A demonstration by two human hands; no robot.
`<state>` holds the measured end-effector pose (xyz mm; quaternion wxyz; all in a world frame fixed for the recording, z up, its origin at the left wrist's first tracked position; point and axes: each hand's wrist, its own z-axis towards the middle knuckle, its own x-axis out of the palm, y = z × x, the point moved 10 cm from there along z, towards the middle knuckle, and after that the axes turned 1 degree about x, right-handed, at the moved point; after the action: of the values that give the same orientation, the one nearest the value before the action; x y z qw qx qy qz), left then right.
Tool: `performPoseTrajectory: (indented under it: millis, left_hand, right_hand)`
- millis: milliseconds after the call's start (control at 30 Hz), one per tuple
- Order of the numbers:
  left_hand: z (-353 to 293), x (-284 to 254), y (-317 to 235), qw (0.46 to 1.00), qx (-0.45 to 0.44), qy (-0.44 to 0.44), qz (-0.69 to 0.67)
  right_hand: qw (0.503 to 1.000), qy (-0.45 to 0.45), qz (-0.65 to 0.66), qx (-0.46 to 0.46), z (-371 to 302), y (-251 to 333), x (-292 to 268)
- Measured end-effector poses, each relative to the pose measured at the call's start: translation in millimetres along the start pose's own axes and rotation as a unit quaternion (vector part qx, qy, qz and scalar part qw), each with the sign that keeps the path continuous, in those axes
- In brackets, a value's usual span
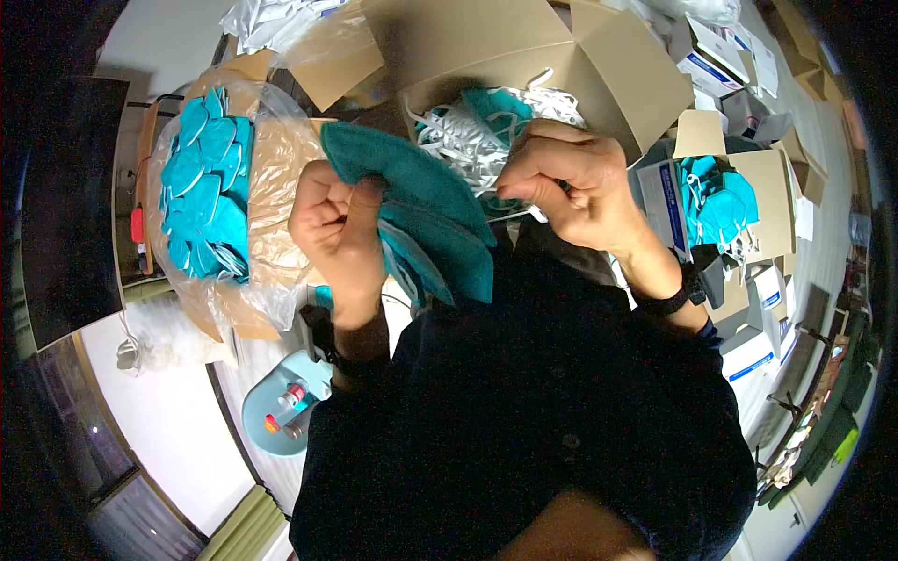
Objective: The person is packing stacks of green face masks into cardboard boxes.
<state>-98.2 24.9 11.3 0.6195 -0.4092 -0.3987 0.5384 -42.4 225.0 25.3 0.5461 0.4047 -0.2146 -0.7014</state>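
Head view shows left grip (pixel 339 229) closed on teal masks (pixel 412 178), right grip (pixel 572 182) pinched.

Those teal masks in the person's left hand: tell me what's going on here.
The person's left hand holds several teal masks in a loose stack. The right hand has its fingers curled in near a white strap; whether it grips one is unclear. Beyond the hands, an open cardboard box holds tangled white straps. More masks sit in boxes at left and right.
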Motion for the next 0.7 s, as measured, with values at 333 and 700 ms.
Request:
performPoseTrajectory:
  millis: [333, 700]
  left_hand:
    - [2, -8, 24, 0.996, -0.065, -0.051, -0.020]
    - [25, -67, 51, 0.961, -0.120, -0.126, -0.213]
  right_hand:
    - [0.987, -0.032, -0.141, -0.065, -2, 23, -12]
    - [0.955, 0.010, -0.264, 0.133, -20, -36, -51]
